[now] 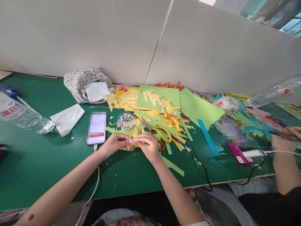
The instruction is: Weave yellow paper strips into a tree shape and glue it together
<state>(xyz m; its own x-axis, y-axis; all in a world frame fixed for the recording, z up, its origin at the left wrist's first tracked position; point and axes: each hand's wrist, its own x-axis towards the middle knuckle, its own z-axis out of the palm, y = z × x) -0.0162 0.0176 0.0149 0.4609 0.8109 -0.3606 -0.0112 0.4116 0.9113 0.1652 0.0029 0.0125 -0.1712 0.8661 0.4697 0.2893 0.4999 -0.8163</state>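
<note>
My left hand (118, 143) and my right hand (148, 143) meet above the green table, fingertips pinched together. Between them is a small yellow paper piece (135, 132), mostly hidden by the fingers, with pointed strips sticking up. Just right of my right hand lie scissors (162, 131) with a yellow and red handle, blades open. Behind the hands stands a clear box of googly eyes (127, 121). Yellow and green paper strips (172, 164) are scattered around. Farther back, several yellow-and-white woven paper fish (154, 98) lie on green sheets.
A phone (97, 125) with a white cable lies left of my hands. A water bottle (25, 116) and folded tissue (67, 120) are farther left. A yellow glue gun (176, 124) trails a black cord. At right, a co-worker's hand (283, 142) is near a pink power strip (241, 154).
</note>
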